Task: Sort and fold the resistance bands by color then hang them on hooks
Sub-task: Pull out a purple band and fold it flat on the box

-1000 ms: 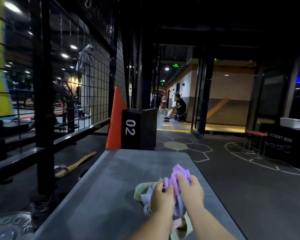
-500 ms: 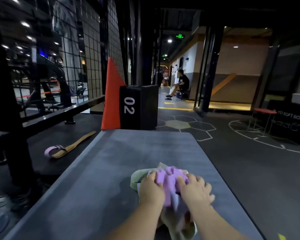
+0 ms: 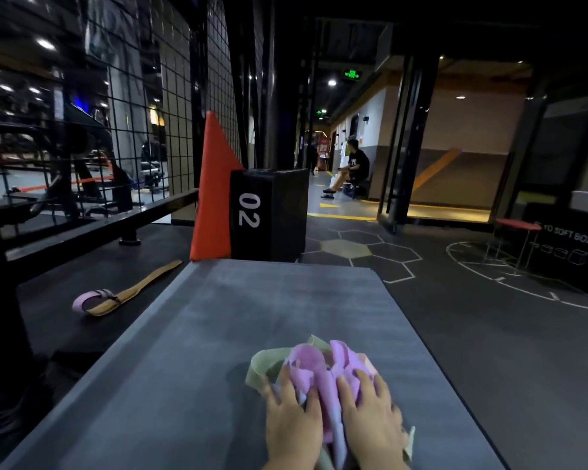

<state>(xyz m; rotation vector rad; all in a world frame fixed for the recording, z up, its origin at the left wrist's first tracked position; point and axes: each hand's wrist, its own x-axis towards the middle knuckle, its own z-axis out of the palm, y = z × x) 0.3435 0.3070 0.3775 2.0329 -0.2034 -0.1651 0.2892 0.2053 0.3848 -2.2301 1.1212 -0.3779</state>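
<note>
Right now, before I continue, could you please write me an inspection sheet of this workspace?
Surface: grey platform, with one pile of bands towards its near end.
Job's things: purple band bunched on top of a pale green band; not folded; no hooks seen.
Clutter: purple-and-tan strap on the floor left of the platform.
Hands: left hand and right hand press on the pile, fingers fairly straight.
Cables: nothing seen.
Surroundings: black box marked 02 and orange wedge past the far end; wire grid at left; seated person far off.
</note>
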